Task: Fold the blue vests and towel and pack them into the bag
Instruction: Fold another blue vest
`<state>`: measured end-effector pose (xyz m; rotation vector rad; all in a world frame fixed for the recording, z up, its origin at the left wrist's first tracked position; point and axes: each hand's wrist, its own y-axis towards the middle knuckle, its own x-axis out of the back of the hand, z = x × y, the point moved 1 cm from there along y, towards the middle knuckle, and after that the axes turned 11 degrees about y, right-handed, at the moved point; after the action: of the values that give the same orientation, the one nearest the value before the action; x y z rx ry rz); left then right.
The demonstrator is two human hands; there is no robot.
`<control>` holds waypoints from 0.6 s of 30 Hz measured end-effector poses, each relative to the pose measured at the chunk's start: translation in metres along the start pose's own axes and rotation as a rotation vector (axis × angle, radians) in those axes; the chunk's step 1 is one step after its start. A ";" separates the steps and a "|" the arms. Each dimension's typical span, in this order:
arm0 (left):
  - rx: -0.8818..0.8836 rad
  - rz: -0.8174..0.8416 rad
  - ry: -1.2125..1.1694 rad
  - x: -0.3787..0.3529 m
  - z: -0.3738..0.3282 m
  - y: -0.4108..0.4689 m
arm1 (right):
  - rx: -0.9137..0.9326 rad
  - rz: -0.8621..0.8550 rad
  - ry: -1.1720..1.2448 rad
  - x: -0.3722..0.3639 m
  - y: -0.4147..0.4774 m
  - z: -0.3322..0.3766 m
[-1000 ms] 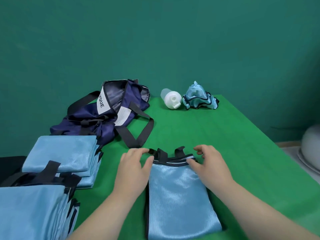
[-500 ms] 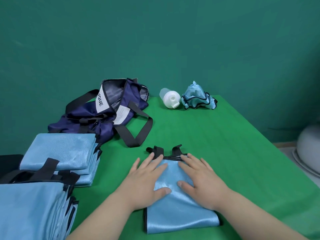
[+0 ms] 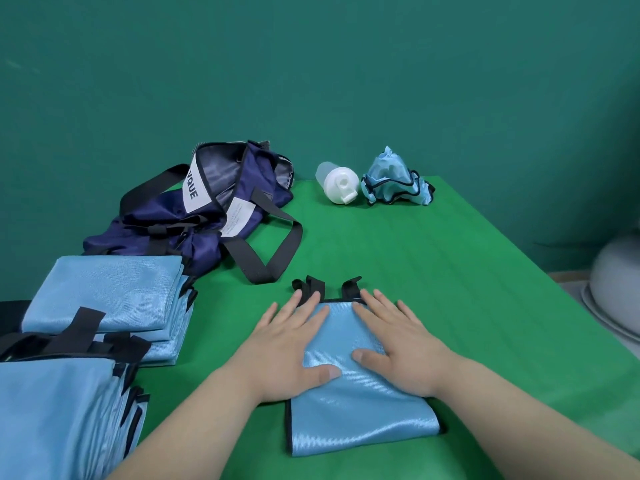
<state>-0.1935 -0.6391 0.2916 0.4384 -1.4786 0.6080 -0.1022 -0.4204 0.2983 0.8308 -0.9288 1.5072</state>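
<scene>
A folded light-blue vest (image 3: 356, 420) with black straps lies on the green table in front of me. My left hand (image 3: 291, 348) and my right hand (image 3: 401, 348) press flat on its upper half, fingers straight and spread. Two stacks of folded blue vests sit to the left: one near stack (image 3: 62, 420) and one farther stack (image 3: 110, 299). The open navy bag (image 3: 194, 220) lies behind them, its black handles sprawled on the table. A crumpled blue cloth (image 3: 391, 180) sits at the far edge.
A white-capped plastic bottle (image 3: 337, 183) lies on its side beside the crumpled cloth. A grey rounded object (image 3: 616, 289) stands off the table's right edge. A teal wall closes the back. Green table surface (image 3: 433, 271) stretches between me and the far objects.
A second ago my hands pinched the vest's strap end; they then laid flat on it. The vest now looks shorter, folded over. Since half a second ago, barely any motion.
</scene>
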 end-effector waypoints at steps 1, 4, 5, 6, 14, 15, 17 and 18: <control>0.006 -0.016 0.007 0.004 -0.002 -0.003 | -0.006 -0.009 0.106 0.004 -0.002 0.000; 0.022 -0.122 -0.015 0.020 -0.020 -0.018 | 0.010 -0.114 0.274 0.013 -0.012 0.012; 0.012 -0.127 -0.027 0.023 -0.029 -0.022 | 0.018 -0.128 0.247 0.012 -0.016 0.020; -0.001 -0.110 -0.021 0.023 -0.038 -0.025 | 0.020 -0.115 0.209 0.008 -0.019 0.028; 0.044 0.004 0.065 0.000 -0.026 -0.023 | -0.043 0.007 -0.068 -0.006 -0.025 0.017; 0.045 0.001 0.065 -0.001 -0.025 -0.023 | -0.037 0.004 -0.072 -0.004 -0.026 0.016; 0.061 -0.014 0.052 -0.002 -0.024 -0.023 | -0.016 -0.010 -0.069 -0.002 -0.026 0.014; 0.068 -0.025 0.043 -0.001 -0.023 -0.024 | -0.004 -0.023 -0.050 -0.002 -0.026 0.013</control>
<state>-0.1601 -0.6436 0.2911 0.4930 -1.4128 0.6459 -0.0763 -0.4310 0.3051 0.8772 -0.9559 1.4705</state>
